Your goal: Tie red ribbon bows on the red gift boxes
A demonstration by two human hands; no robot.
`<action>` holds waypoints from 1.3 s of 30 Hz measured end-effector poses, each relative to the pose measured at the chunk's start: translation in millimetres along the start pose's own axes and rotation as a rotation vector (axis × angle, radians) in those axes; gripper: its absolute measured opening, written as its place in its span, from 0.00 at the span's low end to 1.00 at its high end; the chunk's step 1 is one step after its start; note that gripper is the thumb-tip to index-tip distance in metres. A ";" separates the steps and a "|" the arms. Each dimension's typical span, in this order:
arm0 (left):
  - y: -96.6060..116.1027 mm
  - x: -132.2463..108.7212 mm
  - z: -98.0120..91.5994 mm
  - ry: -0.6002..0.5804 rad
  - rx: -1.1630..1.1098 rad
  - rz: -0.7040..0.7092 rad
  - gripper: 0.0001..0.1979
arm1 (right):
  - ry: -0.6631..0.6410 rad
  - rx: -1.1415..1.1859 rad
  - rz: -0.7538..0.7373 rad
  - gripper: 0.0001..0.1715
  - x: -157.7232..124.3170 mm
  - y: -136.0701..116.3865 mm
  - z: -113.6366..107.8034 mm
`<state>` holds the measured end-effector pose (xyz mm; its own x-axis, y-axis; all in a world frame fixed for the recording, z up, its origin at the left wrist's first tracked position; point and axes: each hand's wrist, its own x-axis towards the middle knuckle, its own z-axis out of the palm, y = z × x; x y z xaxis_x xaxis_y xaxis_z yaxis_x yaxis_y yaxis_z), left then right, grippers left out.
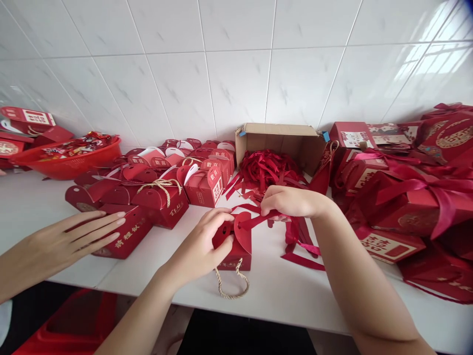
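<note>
A small red gift box with a beige rope handle stands on the white table near its front edge. My left hand is closed around the box's left side and top flap. My right hand pinches a red ribbon that runs to the box's rounded flap. More loose red ribbons trail on the table under my right wrist.
Another person's hand lies flat, fingers stretched, on a long red box at the left. Several red gift boxes crowd the back, beside a cardboard box of ribbons, a red basin and larger ribboned boxes.
</note>
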<state>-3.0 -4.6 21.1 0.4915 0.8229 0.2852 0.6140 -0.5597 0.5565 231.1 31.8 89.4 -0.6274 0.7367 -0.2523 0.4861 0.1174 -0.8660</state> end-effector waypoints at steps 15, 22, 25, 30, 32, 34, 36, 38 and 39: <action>4.9 8.0 2.3 0.164 -0.033 -0.012 0.07 | 0.009 -0.194 0.069 0.14 3.7 3.7 3.5; 21.5 18.6 -16.8 0.301 0.039 0.126 0.07 | 0.175 -0.208 -0.341 0.18 8.6 2.6 13.1; 27.3 19.3 -22.5 0.379 0.046 0.155 0.06 | 0.070 -0.158 -0.442 0.11 13.1 -1.2 14.5; 17.7 -2.4 -17.8 0.278 0.163 0.018 0.13 | 0.370 0.020 -0.571 0.11 -5.7 -11.8 13.2; 10.1 -12.4 -13.8 0.207 0.228 -0.004 0.16 | 0.591 0.100 -0.672 0.10 -23.4 -18.1 15.0; 3.9 -18.8 -10.3 0.211 0.224 -0.013 0.15 | 0.840 0.177 -0.802 0.08 -43.9 -23.3 18.3; 0.2 -21.9 -8.0 0.262 0.165 -0.031 0.12 | 1.063 0.259 -0.963 0.09 -64.3 -26.0 21.3; -1.5 -23.2 -6.5 0.305 0.084 -0.068 0.10 | 1.238 0.336 -1.011 0.12 -80.5 -26.6 22.5; -1.9 -23.7 -5.8 0.320 0.041 -0.100 0.10 | 1.286 0.368 -0.958 0.13 -85.4 -26.7 22.5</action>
<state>-19.4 -22.5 17.8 0.2128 0.8595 0.4647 0.6771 -0.4726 0.5641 258.0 -49.3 124.4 0.3809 0.5508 0.7427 -0.0375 0.8118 -0.5828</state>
